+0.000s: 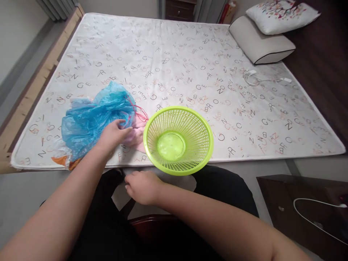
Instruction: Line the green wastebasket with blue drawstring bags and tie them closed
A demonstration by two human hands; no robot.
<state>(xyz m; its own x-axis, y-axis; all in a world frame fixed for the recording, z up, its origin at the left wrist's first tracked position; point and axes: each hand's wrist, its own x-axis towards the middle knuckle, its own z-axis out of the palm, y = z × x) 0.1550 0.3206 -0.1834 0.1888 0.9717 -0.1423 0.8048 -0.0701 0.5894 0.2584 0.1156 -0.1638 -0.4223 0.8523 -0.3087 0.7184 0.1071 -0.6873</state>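
Blue plastic bag (pixel 92 123) lies on the mattress (pixel 190 65) beside an upright lime-green plastic basket (pixel 195 125); left hand (pixel 114 136) touches the bag, fingers spread; right hand (pixel 141 186) below, fingers pressed together.

Mesh basket (pixel 176 141): lime green. Plastic bag (pixel 94 123): translucent blue (red string (pixel 138 110) at its edge). Mattress (pixel 190 61): off-white, scattered black and orange letters.

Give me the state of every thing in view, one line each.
Left hand, fingers on the bag
Right hand, loosely curled, off the mattress
Blue plastic bag, crumpled
Green plastic basket, upright, open side up
Red string, loose
White cable, looped on the mattress
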